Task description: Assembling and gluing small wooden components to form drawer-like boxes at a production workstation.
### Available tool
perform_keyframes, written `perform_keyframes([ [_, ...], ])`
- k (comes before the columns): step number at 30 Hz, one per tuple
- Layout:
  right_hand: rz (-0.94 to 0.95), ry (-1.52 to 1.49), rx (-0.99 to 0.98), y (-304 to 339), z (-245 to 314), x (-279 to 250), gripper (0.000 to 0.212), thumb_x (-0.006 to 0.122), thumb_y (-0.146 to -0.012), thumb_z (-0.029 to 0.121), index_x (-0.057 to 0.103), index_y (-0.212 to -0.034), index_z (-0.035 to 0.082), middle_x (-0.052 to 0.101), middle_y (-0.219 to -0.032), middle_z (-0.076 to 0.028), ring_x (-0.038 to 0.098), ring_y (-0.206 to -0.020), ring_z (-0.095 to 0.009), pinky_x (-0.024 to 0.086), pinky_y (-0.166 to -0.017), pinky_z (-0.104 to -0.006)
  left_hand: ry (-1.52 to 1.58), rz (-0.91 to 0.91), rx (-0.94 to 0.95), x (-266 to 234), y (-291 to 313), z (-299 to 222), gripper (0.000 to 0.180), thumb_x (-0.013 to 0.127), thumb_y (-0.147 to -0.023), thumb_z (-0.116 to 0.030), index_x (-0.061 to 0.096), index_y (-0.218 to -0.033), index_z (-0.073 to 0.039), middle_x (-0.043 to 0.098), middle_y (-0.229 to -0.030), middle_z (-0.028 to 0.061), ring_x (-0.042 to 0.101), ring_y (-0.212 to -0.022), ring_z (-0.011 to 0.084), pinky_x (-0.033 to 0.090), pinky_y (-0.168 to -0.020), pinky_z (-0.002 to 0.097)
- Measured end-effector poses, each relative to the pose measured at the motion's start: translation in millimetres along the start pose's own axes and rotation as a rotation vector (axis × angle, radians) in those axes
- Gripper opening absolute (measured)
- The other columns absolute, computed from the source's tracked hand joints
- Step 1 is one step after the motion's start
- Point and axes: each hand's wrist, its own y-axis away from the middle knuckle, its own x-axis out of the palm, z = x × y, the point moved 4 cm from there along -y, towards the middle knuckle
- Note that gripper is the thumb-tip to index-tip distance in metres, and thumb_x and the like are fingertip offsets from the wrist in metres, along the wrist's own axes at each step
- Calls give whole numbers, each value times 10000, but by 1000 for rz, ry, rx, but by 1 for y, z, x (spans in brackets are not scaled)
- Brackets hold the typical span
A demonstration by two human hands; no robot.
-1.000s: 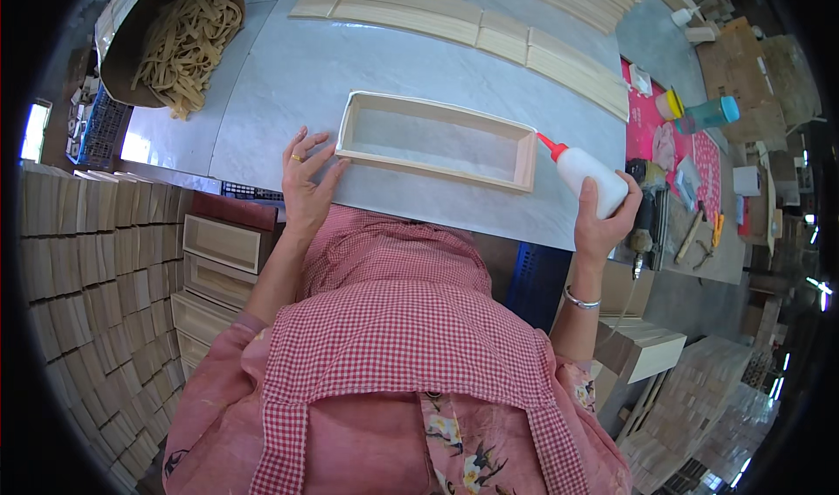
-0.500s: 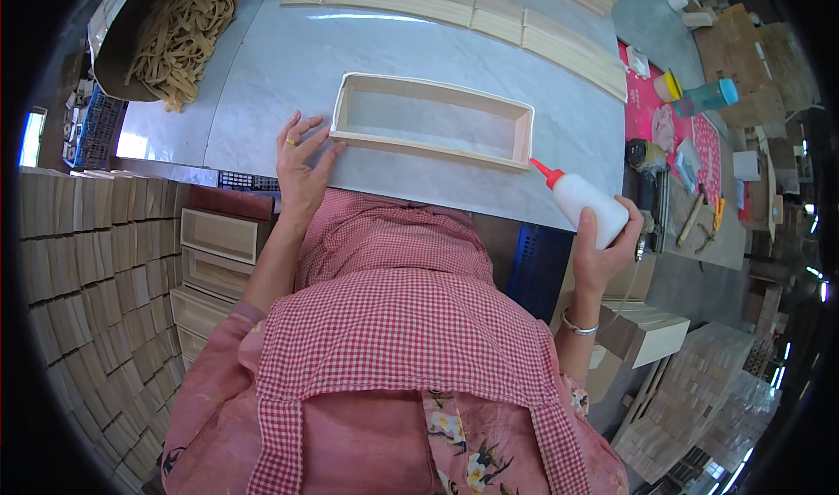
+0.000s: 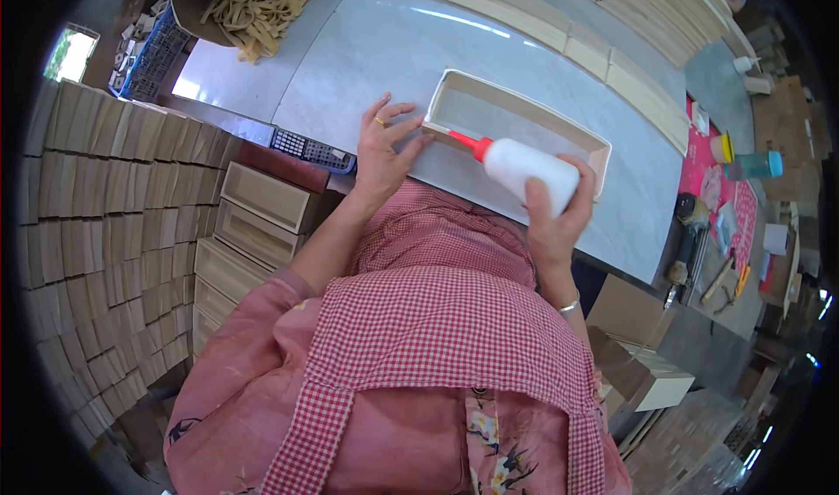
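Observation:
A long rectangular wooden frame (image 3: 530, 111) lies on the grey table, with a white line along its top edge that looks like glue. My right hand (image 3: 559, 220) grips a white squeeze bottle (image 3: 529, 170) with a red nozzle. The bottle is tilted over the frame's near side and covers part of it; its nozzle tip points at the near left corner. Beside that same corner is my left hand (image 3: 383, 156), fingers spread, its thumb and forefinger tips against the frame's left end or very close to it.
Thin wooden boards (image 3: 524, 23) lie along the table's far side. A bin of rubber bands (image 3: 262, 10) stands at the far left. Stacked wooden pieces (image 3: 105, 207) and wooden boxes (image 3: 262, 195) rise at my left. Tools and a teal jar (image 3: 756, 165) are to the right.
The bottle in my right hand has moved left along the frame's near side, from the right corner to the left one. My left hand stays at the left end. The whole view has shifted and turned.

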Motion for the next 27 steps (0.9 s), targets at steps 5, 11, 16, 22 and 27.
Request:
perform_keyframes([
  [5,70,-66,-39,-14,-3,31,499,755,-837,186,497,-1241,48,587,-1108,-139,587,-939,-238,508,-798,-337,-8,-8,5,-1,1,1,311,795,-778,-102,783,-1088,-131,649,-1231,59,414,-1370,329,427,-1078,413],
  [11,59,38,-104,-16,0,24,499,770,-827,171,503,-1228,42,599,-1076,-134,599,-886,-239,516,-762,-333,3,-13,15,-2,-1,1,307,794,-782,-105,784,-1087,-133,651,-1225,61,410,-1372,328,435,-1065,410],
  [16,15,107,-102,-12,5,-5,495,772,-819,157,511,-1222,36,602,-1064,-132,601,-869,-236,516,-748,-330,6,-6,18,-1,-1,2,300,791,-786,-106,783,-1086,-128,653,-1224,64,410,-1372,326,439,-1059,404],
  [22,-36,194,-60,0,6,-43,455,740,-856,162,521,-1237,46,591,-1098,-121,593,-912,-227,513,-786,-330,12,6,-4,-1,-1,0,294,787,-790,-106,782,-1084,-121,659,-1222,66,414,-1367,326,434,-1066,398],
  [27,-132,255,-39,8,4,-75,463,750,-840,152,526,-1228,35,603,-1087,-129,594,-906,-228,508,-786,-331,-12,6,17,-1,0,-1,296,788,-791,-101,779,-1086,-115,662,-1222,65,416,-1368,324,426,-1079,397],
])
